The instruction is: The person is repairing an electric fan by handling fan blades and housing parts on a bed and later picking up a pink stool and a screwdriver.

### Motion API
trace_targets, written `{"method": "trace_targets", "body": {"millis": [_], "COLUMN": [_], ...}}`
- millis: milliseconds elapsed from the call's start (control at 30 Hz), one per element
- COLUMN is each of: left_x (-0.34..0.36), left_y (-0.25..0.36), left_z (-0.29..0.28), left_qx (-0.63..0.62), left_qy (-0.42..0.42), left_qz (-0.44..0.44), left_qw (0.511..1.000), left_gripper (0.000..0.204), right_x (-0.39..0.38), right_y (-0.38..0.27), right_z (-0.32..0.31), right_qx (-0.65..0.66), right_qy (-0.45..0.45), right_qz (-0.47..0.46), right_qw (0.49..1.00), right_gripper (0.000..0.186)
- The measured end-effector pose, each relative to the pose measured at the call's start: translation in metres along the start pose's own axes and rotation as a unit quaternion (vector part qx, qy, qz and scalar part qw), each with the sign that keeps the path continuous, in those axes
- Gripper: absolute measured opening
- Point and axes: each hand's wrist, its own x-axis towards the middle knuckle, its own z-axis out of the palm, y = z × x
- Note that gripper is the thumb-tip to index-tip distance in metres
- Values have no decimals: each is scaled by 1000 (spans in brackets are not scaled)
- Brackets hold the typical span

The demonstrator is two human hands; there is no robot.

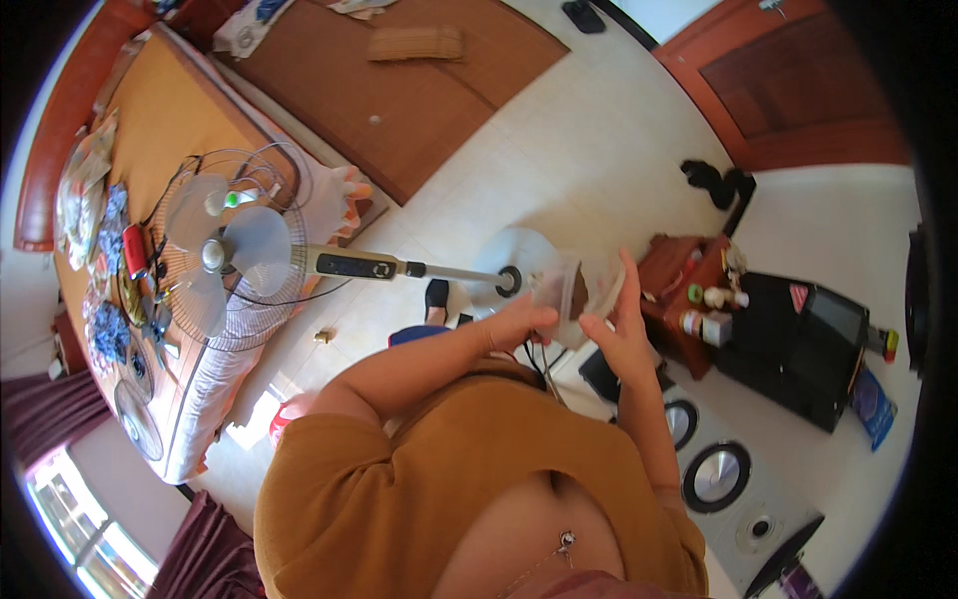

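- The bare left hand [524, 319] has its thumb and fingers together, clamped on the lower left edge of a clear, soft plastic bag [555, 290].
- The bare right hand [626, 344] touches the bag's right side, its thumb apart from its raised forefinger; whether these fingers grip the plastic, I cannot tell.
- The bag is between the two hands, just beyond the left fingertips, with a brownish patch showing in it.
- Just beyond the left fingers, partly behind the bag, is a round, pale fan base [509, 245].
- From that base a slim, pale metal pole [459, 275] runs leftward, past the left fingers, to a wire-caged fan head with translucent grey blades [261, 240].
- Right of the right fingers is a reddish-brown wooden cabinet [659, 268].
- Nearer the body than the right fingers, a white speaker with silver cones [717, 476] stands to the right.
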Motion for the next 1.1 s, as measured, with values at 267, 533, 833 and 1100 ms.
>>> {"method": "trace_targets", "body": {"millis": [267, 533, 833, 1100], "left_x": [13, 13, 10, 15], "left_y": [22, 74, 77, 75], "left_z": [-7, 31, 54, 46], "left_qx": [-65, -24, -65, 76], "left_qy": [-156, -238, -243, -305], "left_qz": [132, 128, 168, 177], "left_qw": [977, 962, 953, 933], "left_gripper": [77, 127, 136, 133], "right_x": [-13, -21, -29, -33], "right_y": [-31, -54, -102, -108], "right_z": [13, 10, 4, 0], "right_qx": [65, -160, -233, -134], "right_qy": [42, 45, 1, -51], "right_qz": [-178, -254, -280, -319], "right_qw": [981, 953, 931, 937], "right_gripper": [104, 106, 95, 90]}}
